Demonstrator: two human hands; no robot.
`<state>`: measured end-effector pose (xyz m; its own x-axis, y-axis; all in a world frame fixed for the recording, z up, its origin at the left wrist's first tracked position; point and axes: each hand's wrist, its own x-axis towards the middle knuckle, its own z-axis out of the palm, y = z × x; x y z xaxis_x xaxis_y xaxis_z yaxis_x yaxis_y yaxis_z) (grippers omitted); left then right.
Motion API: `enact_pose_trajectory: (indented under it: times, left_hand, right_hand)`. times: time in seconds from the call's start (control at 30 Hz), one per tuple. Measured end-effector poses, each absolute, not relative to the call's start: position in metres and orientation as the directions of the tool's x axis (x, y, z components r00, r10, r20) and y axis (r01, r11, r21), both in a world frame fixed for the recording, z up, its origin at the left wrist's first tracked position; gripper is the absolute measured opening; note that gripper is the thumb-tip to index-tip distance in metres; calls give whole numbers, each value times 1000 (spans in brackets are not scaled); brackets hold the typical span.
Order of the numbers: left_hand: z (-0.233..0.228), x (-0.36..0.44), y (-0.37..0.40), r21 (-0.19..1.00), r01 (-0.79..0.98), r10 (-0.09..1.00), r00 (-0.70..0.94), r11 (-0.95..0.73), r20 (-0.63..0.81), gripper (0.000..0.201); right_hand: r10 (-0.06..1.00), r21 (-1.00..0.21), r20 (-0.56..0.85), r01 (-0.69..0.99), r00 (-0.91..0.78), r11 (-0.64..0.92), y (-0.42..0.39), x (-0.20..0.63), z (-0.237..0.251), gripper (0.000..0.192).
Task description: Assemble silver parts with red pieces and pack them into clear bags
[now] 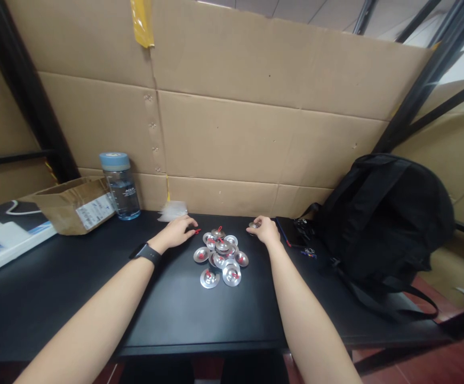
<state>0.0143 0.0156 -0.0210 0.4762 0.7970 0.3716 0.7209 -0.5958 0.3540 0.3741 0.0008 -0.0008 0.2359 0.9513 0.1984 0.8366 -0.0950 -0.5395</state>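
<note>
A heap of silver finger cymbals [221,260] with red cord loops lies on the black table, several overlapping and a few at its edges. Left of the heap, my left hand [178,231] rests low over the table, thumb and forefinger apart. A small red cord loop [197,231] is at its lower fingertip; whether they touch I cannot tell. On the other side, my right hand [266,230] grips one finger cymbal [253,228] at the table surface, its fingers covering part of it. A dark watch [146,253] is on my left wrist.
Clear plastic bags [173,210] lie behind my left hand. To the left stand a water bottle [122,186], a brown paper bag [74,205] and a power strip [14,248]. A black backpack [384,224] and a dark flat object [290,230] are at right. Cardboard [232,133] walls the back.
</note>
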Motion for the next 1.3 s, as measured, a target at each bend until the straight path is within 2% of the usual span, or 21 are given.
enact_pose_trajectory:
  times: [0.27,0.77,0.87,0.97,1.03,1.1,1.3]
  left_hand:
    - [-14,20,10,331,708,780,534,-624,326,18]
    - [-10,20,9,367,722,810,501,-586,305,18]
    - [-9,21,7,360,732,815,494,-578,302,19]
    - [-8,23,6,354,737,816,496,-576,297,20]
    - [-8,24,5,351,737,815,497,-578,297,20]
    - [-8,24,5,350,737,814,497,-579,301,20]
    - [-8,25,5,357,729,810,495,-584,314,18]
  right_hand:
    - [965,-484,135,864,226,-135,4,375,-3,37]
    - [974,-408,178,912,137,-54,-1,370,0,22]
    - [970,-388,227,921,81,14,-3,362,4,25]
    - [956,-411,276,886,-103,214,-7,342,5,29]
    - [900,-483,313,765,-302,425,-11,324,2,29]
    - [850,-538,326,659,-413,526,-17,308,-2,29]
    - [877,-543,233,692,-420,476,-29,283,-9,30]
